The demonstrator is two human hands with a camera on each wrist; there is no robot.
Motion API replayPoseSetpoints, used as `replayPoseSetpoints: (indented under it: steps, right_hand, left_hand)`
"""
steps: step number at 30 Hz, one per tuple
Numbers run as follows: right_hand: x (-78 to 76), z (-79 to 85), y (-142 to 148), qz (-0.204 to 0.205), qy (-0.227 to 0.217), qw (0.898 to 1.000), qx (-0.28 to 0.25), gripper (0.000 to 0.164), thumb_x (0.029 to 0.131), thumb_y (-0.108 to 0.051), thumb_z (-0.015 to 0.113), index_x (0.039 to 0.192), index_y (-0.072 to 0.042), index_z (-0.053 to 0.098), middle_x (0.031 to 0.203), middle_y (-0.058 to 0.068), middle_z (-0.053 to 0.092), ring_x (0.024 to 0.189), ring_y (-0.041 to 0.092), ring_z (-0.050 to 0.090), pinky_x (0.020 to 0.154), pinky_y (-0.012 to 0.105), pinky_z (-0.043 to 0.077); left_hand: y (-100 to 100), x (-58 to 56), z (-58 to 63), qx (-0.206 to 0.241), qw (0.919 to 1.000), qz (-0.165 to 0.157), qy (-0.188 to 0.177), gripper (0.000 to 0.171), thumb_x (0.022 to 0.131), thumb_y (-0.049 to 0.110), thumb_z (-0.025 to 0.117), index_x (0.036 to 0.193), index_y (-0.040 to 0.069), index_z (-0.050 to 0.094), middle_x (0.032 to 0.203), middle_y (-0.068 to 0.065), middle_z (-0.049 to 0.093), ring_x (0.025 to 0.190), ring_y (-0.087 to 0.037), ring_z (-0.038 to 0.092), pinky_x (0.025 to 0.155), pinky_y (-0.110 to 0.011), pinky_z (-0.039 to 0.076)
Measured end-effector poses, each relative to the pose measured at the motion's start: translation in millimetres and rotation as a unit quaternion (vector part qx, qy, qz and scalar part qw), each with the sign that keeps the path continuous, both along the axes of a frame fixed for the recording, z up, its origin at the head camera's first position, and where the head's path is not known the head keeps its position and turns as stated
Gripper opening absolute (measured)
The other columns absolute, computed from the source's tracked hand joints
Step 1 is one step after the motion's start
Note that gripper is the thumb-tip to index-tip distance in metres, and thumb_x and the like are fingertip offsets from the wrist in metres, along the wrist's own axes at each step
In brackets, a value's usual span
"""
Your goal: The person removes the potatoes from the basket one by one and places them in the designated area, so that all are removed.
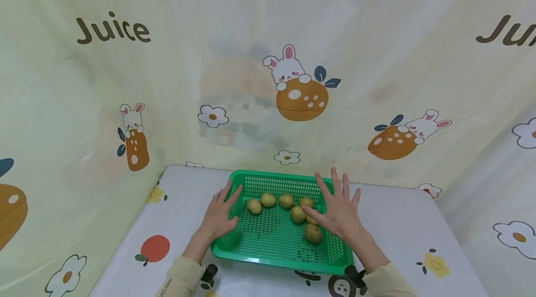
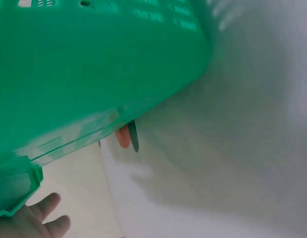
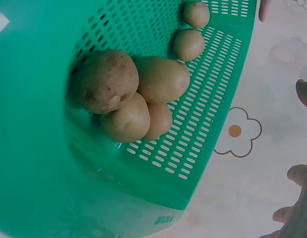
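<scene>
this looks like a small curtained-off nook, the wider room hidden: cream drapes (image 1: 201,8) printed with rabbits (image 1: 289,72), white flowers (image 1: 213,117) and "juice" lettering (image 1: 115,29) hang behind and on both sides of a fruit-print tablecloth (image 1: 184,199).

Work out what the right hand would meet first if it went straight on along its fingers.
Probably the printed backdrop: in the head view, the right hand points past the green basket. Depth is unclear, so the basket's far rim might come first.
</scene>
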State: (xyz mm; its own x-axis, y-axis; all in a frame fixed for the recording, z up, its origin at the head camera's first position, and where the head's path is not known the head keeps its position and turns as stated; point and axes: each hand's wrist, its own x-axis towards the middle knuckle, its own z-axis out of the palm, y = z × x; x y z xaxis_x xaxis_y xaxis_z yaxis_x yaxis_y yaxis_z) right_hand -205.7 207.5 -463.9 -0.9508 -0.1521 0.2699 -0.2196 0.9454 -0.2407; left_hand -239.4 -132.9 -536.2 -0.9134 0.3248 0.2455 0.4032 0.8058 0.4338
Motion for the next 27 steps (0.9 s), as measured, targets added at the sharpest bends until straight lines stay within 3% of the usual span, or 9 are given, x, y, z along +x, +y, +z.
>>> replayPoseSetpoints:
  steps: [3,7,12,15,19,23,27]
  right_hand:
    - [-1.3,-0.3,0.9,0.004,-0.006,1.0,0.002,0.095,0.082,-0.067,0.061,0.157,-0.02,0.027,0.162,0.023,0.008,0.144,0.054,0.005,0.097,0.081,0.009]
    - [-5.1,0.1,2.6,0.012,-0.018,1.0,-0.001,0.094,0.083,-0.066,0.061,0.158,-0.019,0.026,0.162,0.023,0.007,0.144,0.054,0.006,0.098,0.08,0.01]
    - [-8.7,-0.9,4.0,0.027,-0.033,0.999,-0.01,0.094,0.084,-0.064,0.062,0.158,-0.018,0.026,0.162,0.023,0.008,0.144,0.054,0.008,0.099,0.079,0.014]
    - [-10.2,0.1,4.3,0.045,-0.041,0.998,-0.02,0.092,0.085,-0.062,0.062,0.157,-0.016,0.028,0.162,0.023,0.01,0.142,0.055,0.014,0.1,0.077,0.019]
    - [-18.1,5.8,5.3,0.074,-0.07,0.993,-0.056,0.087,0.088,-0.058,0.061,0.156,-0.014,0.03,0.16,0.026,0.017,0.138,0.055,0.028,0.096,0.074,0.029]
    - [-29.9,10.0,4.8,0.115,-0.136,0.976,-0.124,0.08,0.092,-0.051,0.06,0.154,-0.007,0.034,0.155,0.026,0.028,0.136,0.051,0.034,0.097,0.068,0.035]
    - [-41.9,9.9,1.8,0.155,-0.204,0.947,-0.194,0.067,0.095,-0.038,0.061,0.146,0.001,0.043,0.147,0.027,0.042,0.132,0.049,0.041,0.1,0.06,0.038]
  left_hand:
    - [0.9,-0.8,-1.2,0.036,0.9988,0.013,-0.031,0.088,0.07,0.015,0.056,0.155,0.017,0.035,0.163,-0.013,0.017,0.129,-0.045,0.041,0.081,-0.058,0.047]
    - [1.7,-4.3,0.0,0.07,0.996,0.019,-0.052,0.093,0.063,0.012,0.053,0.154,0.017,0.036,0.163,-0.012,0.017,0.127,-0.045,0.043,0.068,-0.049,0.047]
    - [0.2,-5.5,-1.2,0.097,0.9935,0.012,-0.058,0.096,0.059,0.009,0.051,0.154,0.016,0.036,0.164,-0.012,0.016,0.134,-0.049,0.037,0.082,-0.058,0.046]
    - [-0.7,-2.9,-4.2,0.11,0.9918,0.01,-0.064,0.095,0.059,0.007,0.051,0.153,0.013,0.038,0.164,-0.013,0.015,0.128,-0.043,0.046,0.072,-0.046,0.049]
    - [-0.8,-1.9,-2.2,0.131,0.9883,0.006,-0.078,0.093,0.06,0.004,0.051,0.152,0.01,0.039,0.164,-0.013,0.014,0.113,-0.037,0.054,0.052,-0.031,0.036]
    - [-0.5,-1.4,-1.1,0.143,0.9868,0.004,-0.075,0.09,0.06,0.003,0.05,0.15,0.007,0.042,0.164,-0.014,0.014,0.127,-0.04,0.047,0.054,-0.029,0.036]
    - [-0.3,-0.4,-3.8,0.147,0.9872,0.005,-0.063,0.088,0.06,0.003,0.05,0.148,0.004,0.044,0.163,-0.016,0.017,0.135,-0.043,0.039,0.057,-0.03,0.037]
